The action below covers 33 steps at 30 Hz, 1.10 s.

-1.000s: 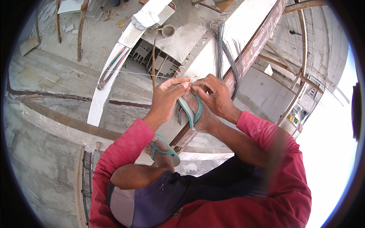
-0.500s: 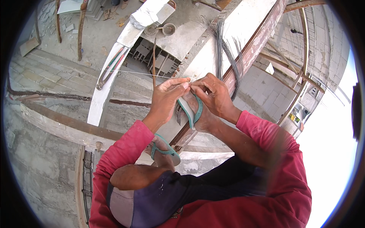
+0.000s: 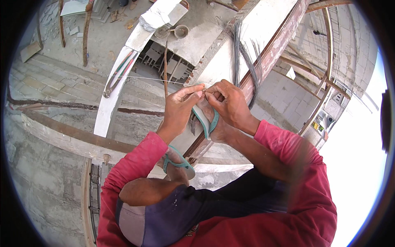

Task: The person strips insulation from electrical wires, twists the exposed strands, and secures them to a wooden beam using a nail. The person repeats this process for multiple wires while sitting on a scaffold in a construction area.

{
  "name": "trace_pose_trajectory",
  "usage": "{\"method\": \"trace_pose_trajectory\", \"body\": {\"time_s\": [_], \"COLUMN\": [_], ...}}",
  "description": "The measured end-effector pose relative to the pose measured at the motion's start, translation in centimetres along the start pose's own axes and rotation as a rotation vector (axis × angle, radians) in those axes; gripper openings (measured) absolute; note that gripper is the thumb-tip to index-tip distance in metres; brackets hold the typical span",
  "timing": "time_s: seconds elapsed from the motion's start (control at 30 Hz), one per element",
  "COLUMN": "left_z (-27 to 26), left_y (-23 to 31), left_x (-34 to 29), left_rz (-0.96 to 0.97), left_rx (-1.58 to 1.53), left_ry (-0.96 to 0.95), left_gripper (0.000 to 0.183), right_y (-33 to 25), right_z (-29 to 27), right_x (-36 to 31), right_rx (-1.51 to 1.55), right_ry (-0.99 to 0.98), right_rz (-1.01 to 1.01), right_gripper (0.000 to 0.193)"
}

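A thin white string (image 3: 152, 78) stretches taut from the white beam (image 3: 108, 113) on the left to my fingertips. My left hand (image 3: 179, 103) pinches the string between thumb and fingers. Just beside it, my right hand (image 3: 231, 101) is closed in a pinch, its fingertips almost touching the left ones. A tiny thing between the fingertips is too small to name. Below the hands is my right foot in a teal flip-flop (image 3: 201, 119), on the ledge. Pincers (image 3: 108, 91) with red and green handles lie on the white beam.
A bundle of grey tie wire (image 3: 238, 53) rests on the pale ledge (image 3: 218, 61) beyond my right hand. A reddish-brown metal beam (image 3: 279, 37) runs alongside. Round pans (image 3: 181, 31) sit on a concrete slab lower down. A wooden pole (image 3: 166, 68) rises behind the string.
Both hands stay at nearly the same spot, with small shifts of the fingers. My right fingers have moved slightly upward and left. The string stays taut.
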<state>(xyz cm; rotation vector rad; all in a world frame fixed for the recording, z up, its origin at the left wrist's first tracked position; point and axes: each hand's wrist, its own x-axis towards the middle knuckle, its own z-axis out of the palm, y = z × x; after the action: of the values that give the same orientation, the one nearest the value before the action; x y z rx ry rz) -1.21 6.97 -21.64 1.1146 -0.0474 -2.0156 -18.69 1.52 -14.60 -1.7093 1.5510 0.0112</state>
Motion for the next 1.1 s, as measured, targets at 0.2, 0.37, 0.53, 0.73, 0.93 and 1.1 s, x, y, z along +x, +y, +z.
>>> {"method": "trace_pose_trajectory", "body": {"time_s": [0.2, 0.37, 0.53, 0.73, 0.93, 1.1], "left_z": [-0.2, -0.5, -0.9, -1.1, -0.8, -0.8], "left_y": [0.2, 0.6, 0.6, 0.3, 0.1, -0.1], "left_x": [0.3, 0.3, 0.5, 0.7, 0.7, 0.9], "left_rz": [0.039, 0.038, 0.032, 0.054, 0.087, 0.1], "left_rx": [0.123, 0.206, 0.202, 0.157, 0.155, 0.21], "left_ry": [-0.009, -0.044, -0.066, -0.076, -0.069, -0.079], "left_gripper": [0.025, 0.027, 0.027, 0.028, 0.029, 0.028], "right_y": [-0.5, -0.8, -0.3, 0.3, 0.2, 0.2], "right_z": [-0.2, -0.6, -1.2, -2.2, -2.3, -1.8], "right_x": [0.1, 0.4, 0.7, 0.9, 0.9, 0.8], "right_rx": [0.022, -0.03, 0.067, 0.119, 0.079, 0.081], "right_ry": [-0.019, -0.047, -0.121, -0.187, -0.178, -0.158], "right_rz": [0.021, -0.024, 0.015, 0.011, 0.024, 0.035], "right_gripper": [0.01, 0.012, 0.016, 0.019, 0.019, 0.019]}}
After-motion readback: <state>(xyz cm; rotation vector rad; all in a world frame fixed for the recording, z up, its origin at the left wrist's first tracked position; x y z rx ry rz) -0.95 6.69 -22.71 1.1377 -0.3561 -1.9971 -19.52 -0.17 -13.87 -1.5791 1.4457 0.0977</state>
